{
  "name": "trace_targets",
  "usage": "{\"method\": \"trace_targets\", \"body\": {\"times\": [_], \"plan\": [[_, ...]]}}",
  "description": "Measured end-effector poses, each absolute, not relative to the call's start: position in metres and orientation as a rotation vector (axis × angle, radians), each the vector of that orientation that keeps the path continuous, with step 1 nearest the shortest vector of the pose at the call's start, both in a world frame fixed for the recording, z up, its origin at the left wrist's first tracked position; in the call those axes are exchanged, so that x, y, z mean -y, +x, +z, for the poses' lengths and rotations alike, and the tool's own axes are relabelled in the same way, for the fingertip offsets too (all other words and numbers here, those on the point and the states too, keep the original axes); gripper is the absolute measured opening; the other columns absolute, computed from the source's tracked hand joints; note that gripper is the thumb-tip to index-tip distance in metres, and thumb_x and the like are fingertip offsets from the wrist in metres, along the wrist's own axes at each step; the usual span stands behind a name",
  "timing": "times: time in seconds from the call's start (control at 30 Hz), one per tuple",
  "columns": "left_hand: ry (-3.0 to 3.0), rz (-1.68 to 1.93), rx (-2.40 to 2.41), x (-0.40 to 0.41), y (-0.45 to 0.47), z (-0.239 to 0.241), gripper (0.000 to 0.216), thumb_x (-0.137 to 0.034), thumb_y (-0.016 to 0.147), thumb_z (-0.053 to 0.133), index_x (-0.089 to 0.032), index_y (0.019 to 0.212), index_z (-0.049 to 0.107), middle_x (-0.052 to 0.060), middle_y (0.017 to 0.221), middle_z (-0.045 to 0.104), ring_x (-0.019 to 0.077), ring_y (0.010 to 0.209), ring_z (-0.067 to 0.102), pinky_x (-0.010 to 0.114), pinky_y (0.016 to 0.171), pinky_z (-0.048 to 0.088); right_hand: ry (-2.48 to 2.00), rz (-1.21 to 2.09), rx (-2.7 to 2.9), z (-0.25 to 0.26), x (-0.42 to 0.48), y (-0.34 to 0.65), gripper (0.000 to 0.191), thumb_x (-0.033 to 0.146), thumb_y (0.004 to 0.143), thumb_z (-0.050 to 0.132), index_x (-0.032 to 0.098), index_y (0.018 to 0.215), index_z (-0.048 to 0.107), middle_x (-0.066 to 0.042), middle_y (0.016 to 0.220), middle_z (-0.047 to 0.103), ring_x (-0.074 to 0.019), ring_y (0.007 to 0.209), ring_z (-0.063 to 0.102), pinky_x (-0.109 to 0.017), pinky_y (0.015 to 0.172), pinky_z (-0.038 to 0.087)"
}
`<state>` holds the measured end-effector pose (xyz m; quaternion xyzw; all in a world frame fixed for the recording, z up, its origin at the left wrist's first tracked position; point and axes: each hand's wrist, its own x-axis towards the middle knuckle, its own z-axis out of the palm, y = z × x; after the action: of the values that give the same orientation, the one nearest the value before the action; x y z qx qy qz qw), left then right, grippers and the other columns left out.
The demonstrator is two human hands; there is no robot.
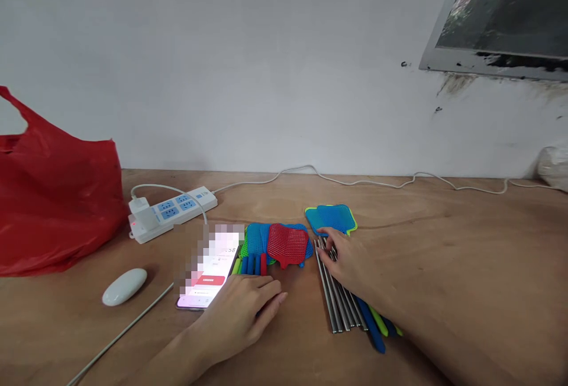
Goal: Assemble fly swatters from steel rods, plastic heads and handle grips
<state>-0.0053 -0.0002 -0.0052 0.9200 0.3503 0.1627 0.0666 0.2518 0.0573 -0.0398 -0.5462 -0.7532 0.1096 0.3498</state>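
Note:
My left hand point(246, 304) rests on the table, fingers loosely bent, thumb apart, and nothing visible in it. It covers the near ends of green, blue and red plastic handles point(251, 264). Beyond them lies a pile of mesh fly swatter heads, with a red head point(287, 245) on top of blue heads point(257, 238) and green ones. At the right, my right hand point(341, 259) has its fingers closed at the upper ends of several metal rods point(333, 303); the exact grip is partly hidden. Blue and green handles point(371, 325) lie beside the rods, partly under my right forearm. Blue and yellow-green swatter heads point(331, 218) lie just behind this hand.
A lit phone point(208, 279) lies left of the handles. A white power strip point(173, 214) with a plugged-in charger and cables stands farther back. At the left are a white mouse point(125, 286) and a red plastic bag point(57, 196). A cable point(355, 183) runs along the wall.

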Motion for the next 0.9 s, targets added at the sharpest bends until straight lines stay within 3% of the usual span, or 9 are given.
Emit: {"method": "trace_targets", "body": {"times": [0.3,0.5,0.77,0.9], "plan": [[2.786,0.524,-1.05,0.0,-0.006,-0.006,0.035,-0.024,0.105,0.034,-0.02,0.075,0.051,0.0,0.068,0.059,0.0166,0.058,0.055,0.029,0.054,0.027,-1.269,-0.021,2.14,-0.029,-0.05,0.252,0.019,0.026,0.095,0.049,0.023,0.109,0.061,-0.01,0.108,0.065,-0.0281,0.102,0.06,-0.043,0.091,0.047],[2.779,0.514,-1.061,0.001,-0.006,-0.006,0.034,-0.023,0.105,0.035,-0.02,0.076,0.052,0.0,0.069,0.06,0.0169,0.059,0.056,0.029,0.054,0.028,-1.367,-0.207,2.18,-0.031,-0.042,0.245,0.055,0.035,0.085,0.06,0.016,0.136,0.051,-0.018,0.137,0.056,-0.0379,0.127,0.048,-0.056,0.106,0.037],[2.782,0.476,-1.048,0.0,-0.007,-0.005,0.034,-0.024,0.105,0.034,-0.02,0.075,0.05,0.0,0.069,0.06,0.0169,0.06,0.056,0.029,0.055,0.028,-1.365,-0.184,2.206,-0.034,-0.044,0.25,0.06,0.037,0.084,0.06,0.015,0.139,0.049,-0.017,0.142,0.053,-0.0387,0.131,0.044,-0.057,0.108,0.037],[2.785,0.476,-1.053,0.0,-0.007,-0.003,0.035,-0.024,0.105,0.034,-0.02,0.075,0.05,0.0,0.068,0.059,0.017,0.059,0.056,0.03,0.054,0.028,-1.343,-0.144,2.117,-0.026,-0.054,0.26,0.043,0.034,0.089,0.054,0.017,0.128,0.055,-0.015,0.129,0.062,-0.033,0.119,0.054,-0.048,0.1,0.043]]}}
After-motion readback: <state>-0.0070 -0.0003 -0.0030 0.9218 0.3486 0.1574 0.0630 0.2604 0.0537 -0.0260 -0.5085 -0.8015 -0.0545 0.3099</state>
